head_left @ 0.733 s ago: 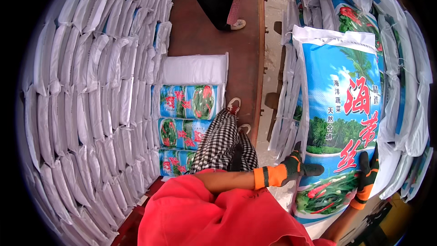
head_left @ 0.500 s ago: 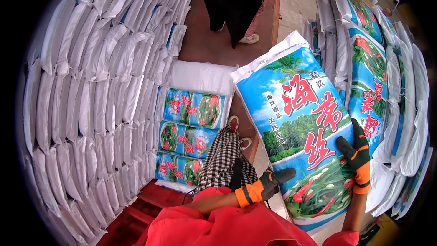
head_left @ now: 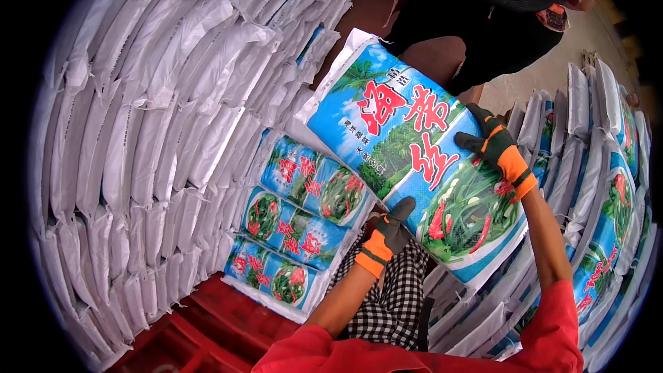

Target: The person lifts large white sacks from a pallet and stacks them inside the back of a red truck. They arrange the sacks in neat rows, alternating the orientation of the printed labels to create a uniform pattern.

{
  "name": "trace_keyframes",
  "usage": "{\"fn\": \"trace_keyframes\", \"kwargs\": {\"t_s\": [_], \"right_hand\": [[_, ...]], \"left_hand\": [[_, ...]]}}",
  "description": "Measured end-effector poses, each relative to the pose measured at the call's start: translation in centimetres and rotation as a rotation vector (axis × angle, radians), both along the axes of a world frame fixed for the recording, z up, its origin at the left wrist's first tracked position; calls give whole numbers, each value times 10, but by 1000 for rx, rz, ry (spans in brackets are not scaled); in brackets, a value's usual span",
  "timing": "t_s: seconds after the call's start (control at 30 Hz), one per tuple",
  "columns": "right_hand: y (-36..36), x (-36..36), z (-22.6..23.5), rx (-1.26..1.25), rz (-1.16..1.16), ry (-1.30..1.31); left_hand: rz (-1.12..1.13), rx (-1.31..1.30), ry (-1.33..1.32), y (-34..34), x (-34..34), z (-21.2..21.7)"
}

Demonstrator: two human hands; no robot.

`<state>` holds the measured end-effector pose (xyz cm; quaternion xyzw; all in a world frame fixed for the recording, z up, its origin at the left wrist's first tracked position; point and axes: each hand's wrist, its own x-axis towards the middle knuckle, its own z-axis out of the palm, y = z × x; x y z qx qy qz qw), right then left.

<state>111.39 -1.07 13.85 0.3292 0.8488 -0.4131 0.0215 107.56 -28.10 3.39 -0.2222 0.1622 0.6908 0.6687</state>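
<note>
A large blue printed food sack [head_left: 407, 138], showing palm trees and a dish of green strips with red pepper, is held tilted in front of me by both hands. My left hand [head_left: 391, 233], in a dark glove with an orange cuff, grips its near left edge, thumb on the face. On the right edge my right hand [head_left: 498, 148], gloved alike, is closed with the thumb over the print; the fingers beneath are hidden. The sack's white far end hangs beside the low stack of matching sacks [head_left: 297, 228] on my left.
A tall wall of white-ended sacks [head_left: 159, 117] fills the left. More blue sacks [head_left: 601, 235] are piled at the right. Red slatted pallet parts [head_left: 214, 324] lie below the low stack. Another person in dark clothing [head_left: 476, 21] bends close by at the far side.
Both hands have carried the sack left and away from me, turning it toward the low stack. The other person has come nearer and bent down. My view has turned.
</note>
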Motion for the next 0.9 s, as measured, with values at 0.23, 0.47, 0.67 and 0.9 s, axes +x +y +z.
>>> {"fn": "trace_keyframes", "kwargs": {"t_s": [0.23, 0.47, 0.67, 0.9], "right_hand": [[-31, -131, -353, 209, 419, -445], [-107, -108, -480, 507, 533, -207], [-29, -184, -495, 164, -34, 58], [-48, -274, -479, -139, 25, -265]], "left_hand": [[-123, -964, 756, -59, -82, -244], [-1233, -1280, 1692, -190, -92, -427], [-1366, -1118, 1743, -268, -67, -514], [-1344, -1149, 1446, -237, -49, -495]]}}
